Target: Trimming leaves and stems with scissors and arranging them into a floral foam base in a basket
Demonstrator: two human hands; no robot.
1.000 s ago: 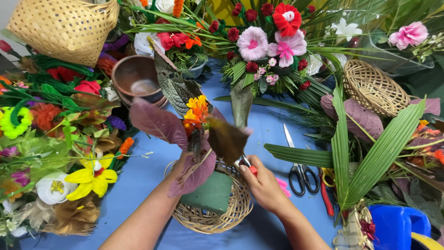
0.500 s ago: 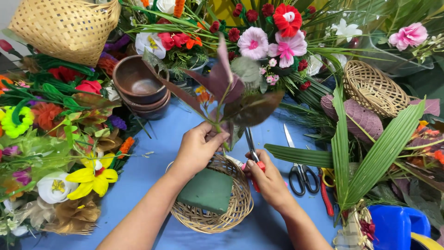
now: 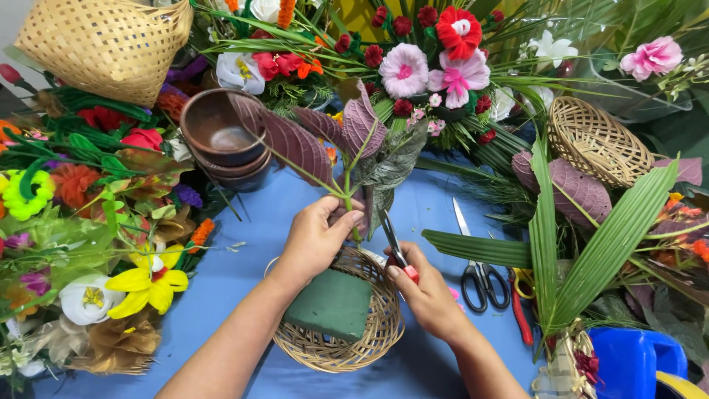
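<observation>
blue table (image 3: 221, 273), flowers heaped far and left. near basket (image 3: 384, 332) holds green foam (image 3: 332, 303). left hand (image 3: 314, 236) grips leafy sprig (image 3: 347, 148) above it; right hand (image 3: 425, 292) clasps cutters (image 3: 391, 240).

A sprig of purple and dark green leaves (image 3: 347, 144) is gripped at its stem by the left hand (image 3: 316, 235), just above centre frame. Red-handled cutters (image 3: 396, 246) are held by the right hand (image 3: 427, 292), blades raised beside the stem. A small woven basket (image 3: 369, 341) holding a green foam block (image 3: 330, 303) is seen below both hands on the blue table (image 3: 221, 273). Black scissors (image 3: 476, 266) lie right of centre. Stacked brown bowls (image 3: 221, 140) are noted at upper left.
</observation>
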